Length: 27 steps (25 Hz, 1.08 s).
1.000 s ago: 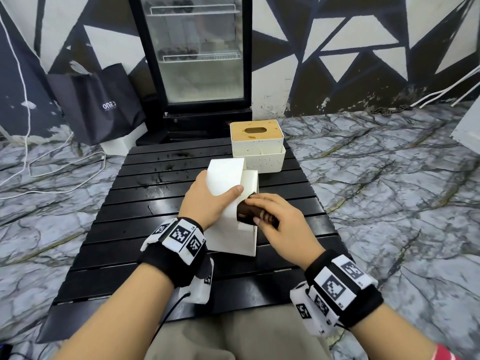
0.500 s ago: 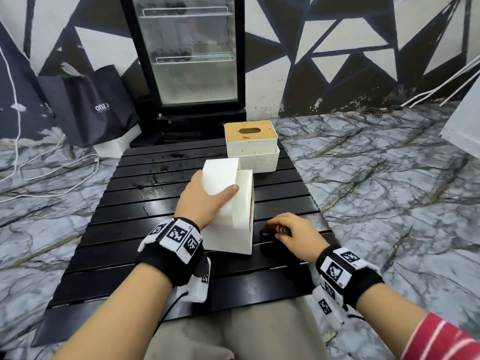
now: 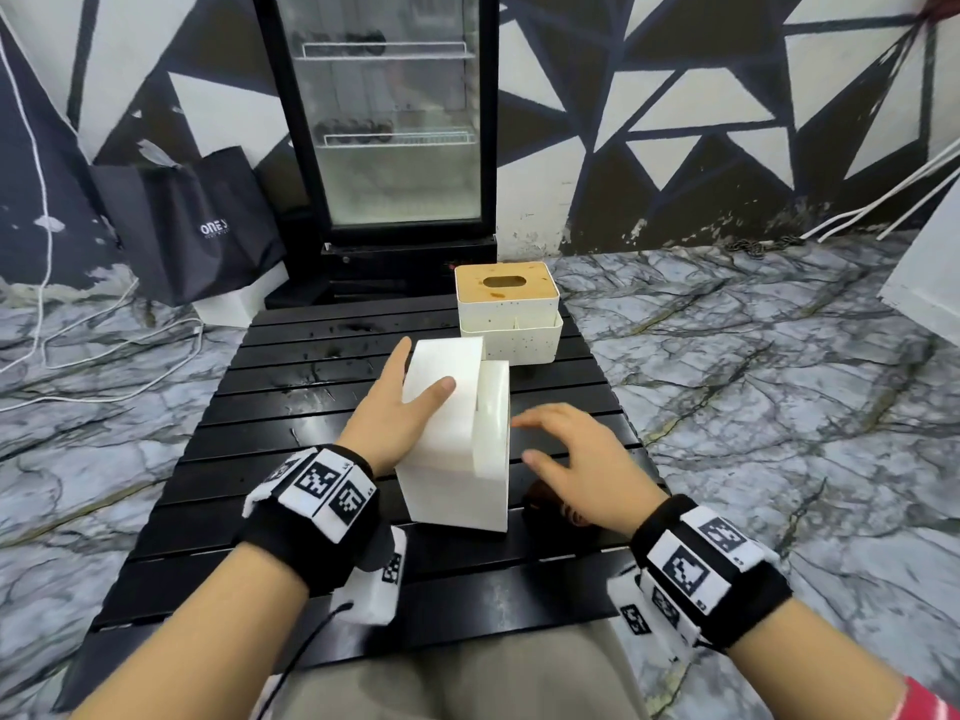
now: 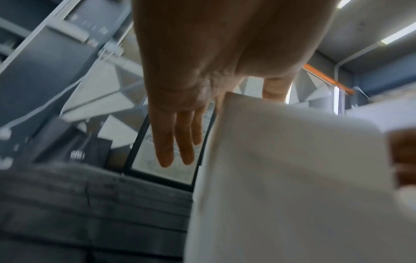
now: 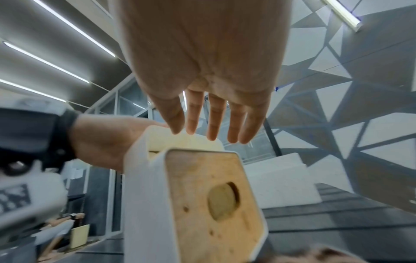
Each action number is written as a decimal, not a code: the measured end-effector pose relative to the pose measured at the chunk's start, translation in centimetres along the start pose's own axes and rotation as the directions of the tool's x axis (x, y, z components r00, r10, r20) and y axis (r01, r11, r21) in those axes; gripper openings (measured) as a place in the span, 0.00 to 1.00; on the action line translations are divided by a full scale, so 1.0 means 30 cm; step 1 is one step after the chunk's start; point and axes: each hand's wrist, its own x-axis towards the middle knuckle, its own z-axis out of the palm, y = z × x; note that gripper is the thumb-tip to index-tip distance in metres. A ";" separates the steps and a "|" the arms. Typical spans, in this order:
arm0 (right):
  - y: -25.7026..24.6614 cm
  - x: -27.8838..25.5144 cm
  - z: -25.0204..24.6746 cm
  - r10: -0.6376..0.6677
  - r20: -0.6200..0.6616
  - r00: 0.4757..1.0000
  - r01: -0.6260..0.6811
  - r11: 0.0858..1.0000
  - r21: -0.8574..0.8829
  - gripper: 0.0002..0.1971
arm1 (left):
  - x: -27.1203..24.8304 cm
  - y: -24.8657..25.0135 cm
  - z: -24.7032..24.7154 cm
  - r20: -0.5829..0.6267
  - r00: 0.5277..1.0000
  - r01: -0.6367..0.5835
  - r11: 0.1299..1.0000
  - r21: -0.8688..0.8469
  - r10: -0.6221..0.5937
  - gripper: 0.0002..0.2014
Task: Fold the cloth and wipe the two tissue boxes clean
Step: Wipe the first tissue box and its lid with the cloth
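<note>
Under the right hand (image 5: 202,58) with fingers (image 5: 213,121) spread, the near tissue box's (image 5: 195,204) wooden lid, unseen from the head view.

The head view looks forward and down from above onto the black slatted surface (image 3: 291,407), taking in both forearms and the fridge (image 3: 384,122) at the back wall. Each wrist view sits low and very close, looking up along its palm toward the ceiling. All 3 views share the tipped white tissue box (image 3: 457,459); its wooden lid (image 5: 209,204) faces the right wrist camera, its plain wall (image 4: 292,178) the left.
</note>
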 end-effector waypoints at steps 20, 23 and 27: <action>-0.165 0.075 0.058 0.184 -0.117 0.976 -0.157 0.965 0.208 0.14 | -0.043 -0.069 -0.124 -0.287 0.951 -0.052 0.974 0.220 0.116 0.12; -0.165 0.077 0.059 0.236 -0.112 0.965 -0.190 0.929 0.316 0.20 | -0.059 -0.087 -0.142 -0.278 0.958 -0.032 0.992 0.123 0.065 0.14; -0.160 0.065 0.041 0.222 -0.043 0.974 -0.196 0.923 0.332 0.30 | -0.090 -0.097 -0.168 -0.219 0.975 -0.015 0.998 0.067 0.030 0.17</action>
